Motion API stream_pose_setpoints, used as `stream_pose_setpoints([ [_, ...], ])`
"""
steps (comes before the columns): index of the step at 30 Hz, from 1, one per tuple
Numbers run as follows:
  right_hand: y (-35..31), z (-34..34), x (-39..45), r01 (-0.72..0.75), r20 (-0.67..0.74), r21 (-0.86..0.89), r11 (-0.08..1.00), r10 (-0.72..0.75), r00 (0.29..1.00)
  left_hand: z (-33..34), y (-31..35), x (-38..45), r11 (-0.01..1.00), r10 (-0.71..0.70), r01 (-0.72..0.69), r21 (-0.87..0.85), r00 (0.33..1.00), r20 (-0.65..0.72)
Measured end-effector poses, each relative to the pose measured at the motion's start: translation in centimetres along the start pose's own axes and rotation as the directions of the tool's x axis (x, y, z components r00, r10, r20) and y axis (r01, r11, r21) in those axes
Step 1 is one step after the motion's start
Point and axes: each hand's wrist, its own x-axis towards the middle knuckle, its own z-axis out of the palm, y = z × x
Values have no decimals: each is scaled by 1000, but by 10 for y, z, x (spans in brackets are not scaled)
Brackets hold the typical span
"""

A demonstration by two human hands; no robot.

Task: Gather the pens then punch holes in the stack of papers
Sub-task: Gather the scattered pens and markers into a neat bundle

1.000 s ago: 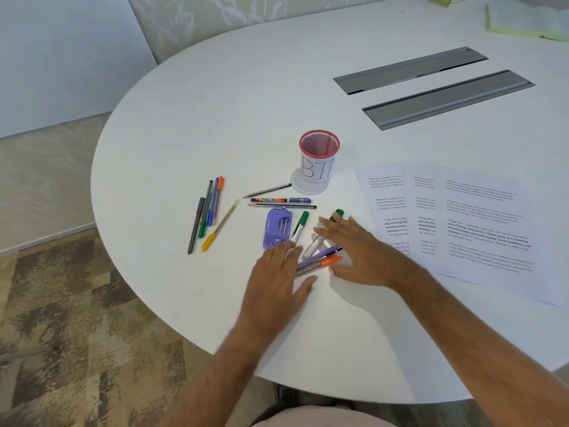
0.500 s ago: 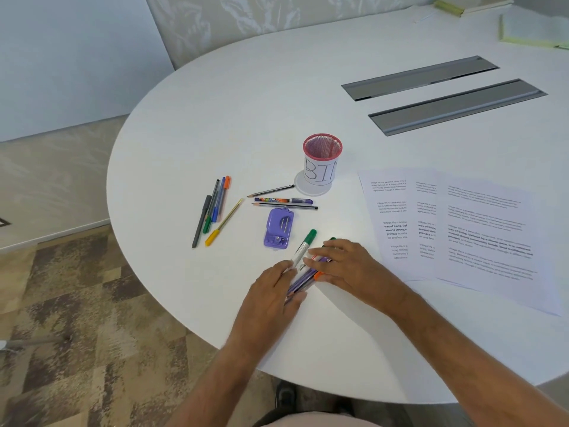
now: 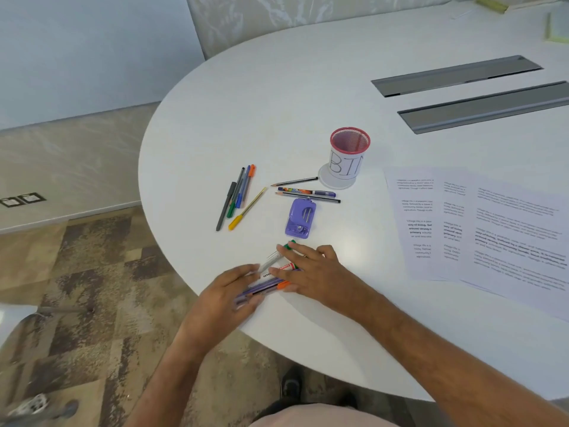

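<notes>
Near the table's front edge lies a bundle of markers and pens [image 3: 271,277], with green, purple and orange parts showing. My left hand [image 3: 229,295] presses against its near-left end and my right hand [image 3: 311,274] lies over its far-right end, squeezing the bundle between them. A purple hole punch [image 3: 300,218] sits just beyond. Further left is a loose group of pens [image 3: 238,195], and two pencils with a patterned pen [image 3: 306,192] lie behind the punch. The printed papers [image 3: 480,229] are spread at the right.
A red mesh cup [image 3: 349,155] labelled "BIN" stands behind the pencils. Two grey slot covers [image 3: 480,107] are set into the white round table [image 3: 277,87] at the back right. Green-edged notebooks lie at the far right corner. Patterned floor is on the left.
Both hands have dragged the bundle of markers toward the table's near edge and pushed it tighter together. The camera view has shifted left.
</notes>
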Motion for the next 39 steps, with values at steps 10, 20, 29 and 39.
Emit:
stream_pose_setpoints([
  [10, -15, 9, 56, 69, 39, -104, 992, -65, 997, -26, -55, 2, 998, -48, 45, -37, 996, -80],
  [20, 7, -16, 117, 26, 183, -164, 986, 4, 983, -9, -49, 37, 977, -140, 166, 130, 972, -187],
  [29, 46, -30, 124, -278, 24, 152, 948, 278, 960, 5, -43, 82, 959, -131, 188, 213, 958, -256],
  [39, 136, -27, 61, -539, 155, 468, 700, 535, 830, 10, -31, 121, 952, -185, 245, 183, 937, -295],
])
